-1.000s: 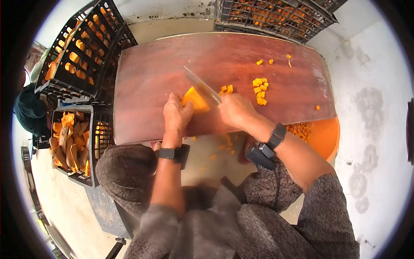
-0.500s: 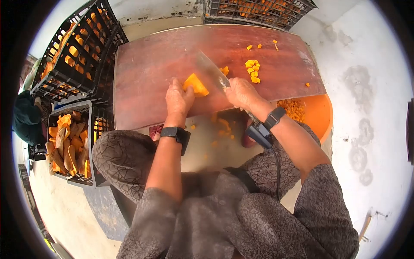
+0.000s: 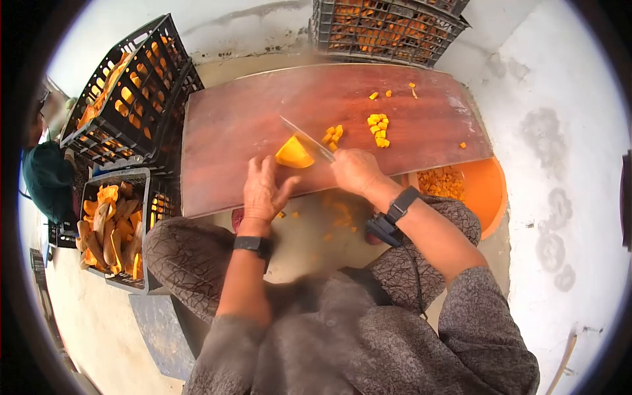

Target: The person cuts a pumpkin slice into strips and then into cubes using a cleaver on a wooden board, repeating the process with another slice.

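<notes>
My right hand is wrapped round the handle of a knife, whose blade points up and left over the reddish board. Just left of the blade lies an orange pumpkin piece. Below that piece, my left hand has its fingers spread and holds nothing. Right of the blade are small cut pieces. A cluster of orange cubes rests farther right on the board.
Black crates of pumpkin stand at the left and back. A lower crate holds peeled-looking strips. An orange basin with cubes sits under the board's right edge. Part of a person in dark green shows far left.
My left hand has let go of the pumpkin piece and drawn back with its fingers spread. The knife has moved left, beside the piece. The view has tilted up slightly.
</notes>
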Tool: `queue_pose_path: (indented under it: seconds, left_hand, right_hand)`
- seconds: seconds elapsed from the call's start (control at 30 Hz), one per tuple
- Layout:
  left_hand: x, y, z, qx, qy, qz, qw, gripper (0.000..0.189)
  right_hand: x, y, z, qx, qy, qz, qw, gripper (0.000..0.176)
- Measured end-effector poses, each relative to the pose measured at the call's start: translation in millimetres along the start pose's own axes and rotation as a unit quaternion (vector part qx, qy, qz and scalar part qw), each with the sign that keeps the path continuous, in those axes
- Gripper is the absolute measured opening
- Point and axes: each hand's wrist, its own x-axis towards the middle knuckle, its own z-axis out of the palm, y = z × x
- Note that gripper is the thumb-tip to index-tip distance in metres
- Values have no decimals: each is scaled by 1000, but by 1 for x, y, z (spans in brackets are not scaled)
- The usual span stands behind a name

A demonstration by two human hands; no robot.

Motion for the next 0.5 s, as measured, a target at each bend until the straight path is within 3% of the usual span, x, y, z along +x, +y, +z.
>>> queue_pose_path:
  seconds: [0.03,0.1,0.17,0.23,0.3,0.37,0.43,0.47,0.5]
  left_hand:
    - [3,-9,-1,-1,3,4,1000,57]
    - [17,-40,1,-1,33,-104,994,57]
    - [41,-103,11,-71,108,-72,989,43]
    - [75,-98,-34,162,42,-49,985,31]
    - [104,-131,-61,150,-21,-38,988,32]
    - [128,-153,-97,143,-160,-122,969,23]
    - [146,-177,-139,284,-315,94,901,19]
    - [151,-190,-154,204,-364,34,908,14]
    - [150,-174,-175,206,-365,24,908,14]
  right_hand:
    - [-1,0,1,2,6,-12,1000,14]
    - [0,3,5,10,36,-17,999,14]
    - [0,3,3,28,21,-1,999,14]
    - [2,5,2,13,10,12,1000,15]
    - [3,6,4,41,8,36,998,16]
    - [5,10,6,48,1,34,998,17]
    - [9,14,6,61,-9,32,998,17]
    - [8,17,4,73,-20,57,995,20]
    - [10,16,4,87,-35,75,993,24]
